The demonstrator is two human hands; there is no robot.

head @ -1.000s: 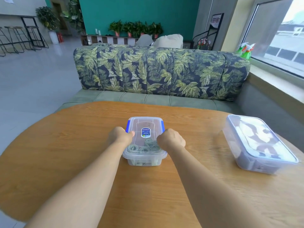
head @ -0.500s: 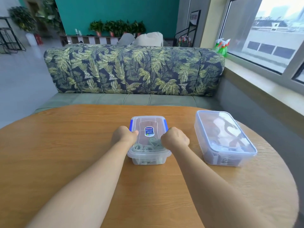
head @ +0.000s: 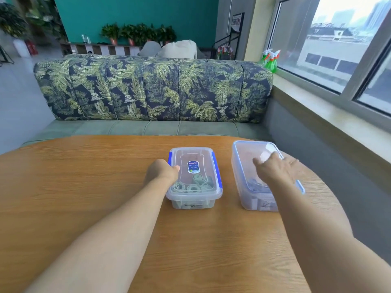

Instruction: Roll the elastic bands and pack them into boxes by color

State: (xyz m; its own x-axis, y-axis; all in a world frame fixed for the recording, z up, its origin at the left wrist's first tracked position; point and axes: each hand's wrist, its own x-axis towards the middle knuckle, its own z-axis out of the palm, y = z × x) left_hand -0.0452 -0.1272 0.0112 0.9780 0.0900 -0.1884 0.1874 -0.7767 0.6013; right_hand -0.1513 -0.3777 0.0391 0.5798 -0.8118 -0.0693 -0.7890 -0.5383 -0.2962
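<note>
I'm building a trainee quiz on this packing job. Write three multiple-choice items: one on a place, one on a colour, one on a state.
1. Where is the right hand? A. over the larger box B. out of view C. in a pocket
2. What colour are the rolled bands in the small box? A. red B. green C. yellow
3. The small box's lid is A. lying beside it B. half slid off C. seated on it
1 A, it hangs above that box. 2 B, green shows through clear plastic. 3 C, it covers the box the left hand grips.
</note>
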